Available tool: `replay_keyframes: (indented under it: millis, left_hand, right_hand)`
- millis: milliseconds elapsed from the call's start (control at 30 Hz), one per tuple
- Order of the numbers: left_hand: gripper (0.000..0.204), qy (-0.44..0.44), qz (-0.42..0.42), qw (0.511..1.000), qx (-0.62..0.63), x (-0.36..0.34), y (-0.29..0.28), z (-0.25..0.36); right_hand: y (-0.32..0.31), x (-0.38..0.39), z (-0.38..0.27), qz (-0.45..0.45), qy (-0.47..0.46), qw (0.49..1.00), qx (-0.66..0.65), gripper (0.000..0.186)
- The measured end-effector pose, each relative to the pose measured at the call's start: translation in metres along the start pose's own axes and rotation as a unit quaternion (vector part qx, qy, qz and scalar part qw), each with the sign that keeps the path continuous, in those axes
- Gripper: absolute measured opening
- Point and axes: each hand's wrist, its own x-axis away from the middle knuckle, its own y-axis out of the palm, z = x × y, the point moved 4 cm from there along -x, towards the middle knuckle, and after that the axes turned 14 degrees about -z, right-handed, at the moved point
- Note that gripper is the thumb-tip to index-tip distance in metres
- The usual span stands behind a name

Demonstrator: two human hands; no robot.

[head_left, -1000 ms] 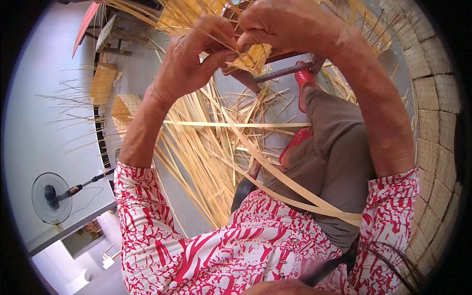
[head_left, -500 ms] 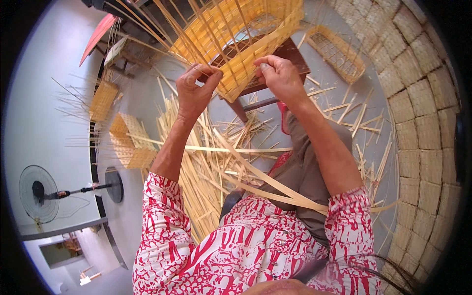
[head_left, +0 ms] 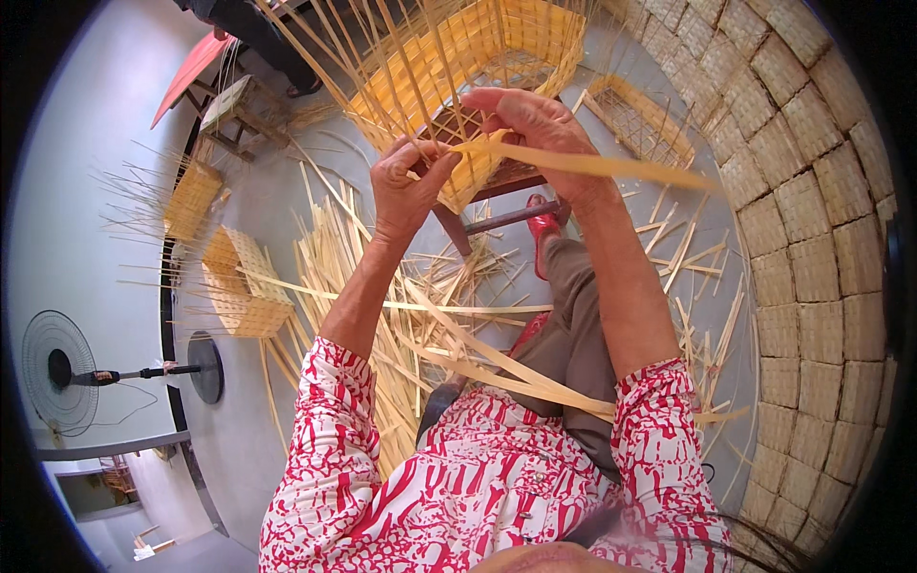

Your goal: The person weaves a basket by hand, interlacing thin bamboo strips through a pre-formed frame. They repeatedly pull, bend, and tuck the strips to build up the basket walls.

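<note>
A yellow woven basket [head_left: 468, 38] with long upright stakes stands on a wooden stool [head_left: 457, 229] in front of me. My left hand [head_left: 411, 186] is closed in a pinch on a flat yellow strip [head_left: 659, 170] at the basket's near left part. My right hand [head_left: 549, 143] is just right of it, fingers bent among the stakes and around that strip, whose long free end sticks out to the right. The exact fingertip contact of my right hand is partly hidden.
Pale loose strips [head_left: 344, 267] litter the floor and cross my lap. Unfinished baskets [head_left: 258, 301] stand left, near a fan [head_left: 59, 368] and wooden bench [head_left: 229, 110]. A rectangular woven piece [head_left: 669, 138] lies beyond. Woven blocks [head_left: 798, 286] line the right. Another person's legs [head_left: 277, 48] show top left.
The view has widened and shifted. My hands moved closer together again after parting, and a long yellow strip now stretches rightward from them across my right hand.
</note>
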Motion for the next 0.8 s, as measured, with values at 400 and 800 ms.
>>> replay_keyframes:
  millis: [400,800]
  left_hand:
    - [0.007,-0.014,0.016,0.999,0.033,0.001,0.004,-0.008]
    - [0.006,-0.011,0.048,0.995,0.088,-0.004,0.010,-0.012]
  right_hand:
    - [-0.001,0.006,-0.006,0.216,-0.130,0.956,0.147,0.023]
    - [-0.030,0.022,0.018,0.399,-0.101,0.832,-0.372,0.025]
